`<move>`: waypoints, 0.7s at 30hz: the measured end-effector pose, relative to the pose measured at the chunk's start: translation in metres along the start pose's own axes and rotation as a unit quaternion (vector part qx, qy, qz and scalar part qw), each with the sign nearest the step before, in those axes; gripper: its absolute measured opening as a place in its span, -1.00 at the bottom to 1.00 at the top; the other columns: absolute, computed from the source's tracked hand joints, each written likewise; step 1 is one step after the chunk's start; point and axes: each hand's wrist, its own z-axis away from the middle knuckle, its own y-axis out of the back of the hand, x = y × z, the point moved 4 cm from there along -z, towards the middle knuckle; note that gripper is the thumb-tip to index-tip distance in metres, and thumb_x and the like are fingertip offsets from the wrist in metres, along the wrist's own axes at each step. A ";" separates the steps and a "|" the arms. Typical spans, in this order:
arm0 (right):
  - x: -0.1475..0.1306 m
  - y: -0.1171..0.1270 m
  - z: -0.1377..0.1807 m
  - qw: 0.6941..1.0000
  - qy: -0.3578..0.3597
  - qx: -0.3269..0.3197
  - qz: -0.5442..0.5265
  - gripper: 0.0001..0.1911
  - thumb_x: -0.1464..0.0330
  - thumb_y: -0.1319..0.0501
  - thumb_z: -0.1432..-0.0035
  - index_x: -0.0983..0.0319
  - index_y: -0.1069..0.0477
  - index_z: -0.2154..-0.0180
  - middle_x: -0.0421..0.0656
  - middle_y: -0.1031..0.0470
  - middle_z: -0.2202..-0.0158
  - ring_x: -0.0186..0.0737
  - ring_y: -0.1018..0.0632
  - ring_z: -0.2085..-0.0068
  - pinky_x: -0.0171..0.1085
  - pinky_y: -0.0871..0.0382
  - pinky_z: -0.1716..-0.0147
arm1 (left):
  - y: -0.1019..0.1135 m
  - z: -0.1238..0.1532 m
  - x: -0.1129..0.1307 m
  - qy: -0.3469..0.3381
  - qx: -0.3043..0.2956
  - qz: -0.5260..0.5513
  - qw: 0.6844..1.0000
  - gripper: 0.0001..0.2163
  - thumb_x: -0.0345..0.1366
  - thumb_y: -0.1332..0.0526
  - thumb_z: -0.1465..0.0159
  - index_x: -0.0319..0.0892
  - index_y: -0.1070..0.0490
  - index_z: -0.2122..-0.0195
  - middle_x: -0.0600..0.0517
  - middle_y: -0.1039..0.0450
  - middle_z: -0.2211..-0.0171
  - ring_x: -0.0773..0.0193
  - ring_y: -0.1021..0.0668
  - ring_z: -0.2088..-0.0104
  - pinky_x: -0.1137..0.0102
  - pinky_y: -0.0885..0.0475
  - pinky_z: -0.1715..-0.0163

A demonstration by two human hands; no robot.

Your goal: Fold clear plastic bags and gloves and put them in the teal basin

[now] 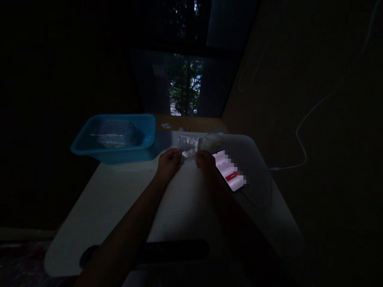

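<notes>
A small clear plastic bag [188, 144] is stretched between my two hands above the white table. My left hand [169, 164] pinches its left side, fingers closed. On the other side, my right hand [206, 162] grips the right edge, also closed. Dim light hides the fingertips and whatever the bag may contain. Just right of my right hand lies a phone [229, 171] with its screen lit. Behind that hand sits a crumpled, pale translucent heap [212, 139], perhaps plastic.
A blue plastic basin [131, 155] holding clear plastic packages [115, 133] stands at the table's back left. A white cable [299, 135] runs down the right side to the table [125, 207]. A dark slot [176, 250] crosses its near edge. Beyond is a window [185, 83].
</notes>
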 end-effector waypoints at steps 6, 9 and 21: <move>-0.004 -0.001 0.001 0.999 0.001 -0.027 0.042 -0.71 0.19 -0.06 0.04 0.20 -0.15 0.65 -0.33 -0.16 0.72 -0.43 -0.23 0.63 -0.40 -0.12 0.60 | -0.001 0.001 0.001 0.006 -0.002 -0.013 1.000 -0.81 -0.24 -0.27 0.11 -0.22 -0.36 0.50 0.18 -0.28 0.71 0.47 -0.29 0.70 0.55 -0.14 0.69; -0.003 -0.002 0.000 0.998 0.015 -0.029 0.058 -0.71 0.20 -0.06 0.04 0.20 -0.14 0.66 -0.33 -0.16 0.72 -0.43 -0.23 0.61 -0.40 -0.12 0.59 | 0.001 -0.001 0.001 -0.004 0.000 -0.025 1.000 -0.81 -0.24 -0.27 0.11 -0.22 -0.37 0.50 0.17 -0.28 0.71 0.47 -0.30 0.69 0.54 -0.15 0.68; -0.006 0.000 0.001 0.998 0.018 -0.014 0.062 -0.72 0.21 -0.04 0.04 0.19 -0.13 0.67 -0.32 -0.15 0.71 -0.41 -0.23 0.61 -0.38 -0.10 0.59 | 0.001 -0.001 0.000 -0.014 -0.001 -0.034 0.999 -0.82 -0.23 -0.26 0.10 -0.22 -0.36 0.53 0.16 -0.29 0.70 0.48 -0.30 0.71 0.55 -0.15 0.70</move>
